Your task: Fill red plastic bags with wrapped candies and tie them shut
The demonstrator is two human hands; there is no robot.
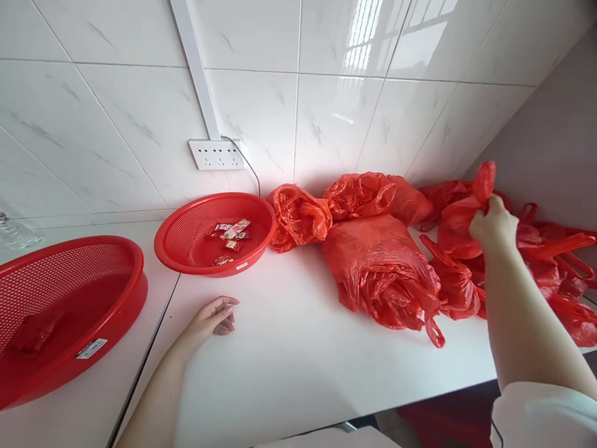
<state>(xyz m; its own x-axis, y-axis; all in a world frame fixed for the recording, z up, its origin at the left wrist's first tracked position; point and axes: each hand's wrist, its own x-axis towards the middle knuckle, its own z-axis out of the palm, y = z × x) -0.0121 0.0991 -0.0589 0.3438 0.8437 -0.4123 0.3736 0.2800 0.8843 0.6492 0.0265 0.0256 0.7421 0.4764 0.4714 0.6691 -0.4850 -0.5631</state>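
My right hand (pixel 495 223) is closed around the gathered neck of a red plastic bag (pixel 459 230), among a heap of similar bags at the right. The top of that bag sticks up out of my fist. Over the white table, my left hand (pixel 217 316) holds nothing, its fingers loosely curled and partly apart. Just beyond it stands a round red plastic basket (pixel 186 233) with several small wrapped packets (pixel 236 233) inside. A large red plastic bag (pixel 373 261) lies between my hands, with folded or bunched plastic showing.
Another red basket (pixel 112 311) at the left holds a red packet (pixel 35 333). More red bags (pixel 301 214) line the tiled wall. A power socket (pixel 217 155) with a grey cable is above the table (pixel 280 373). A clear plastic item (pixel 16 233) lies far left.
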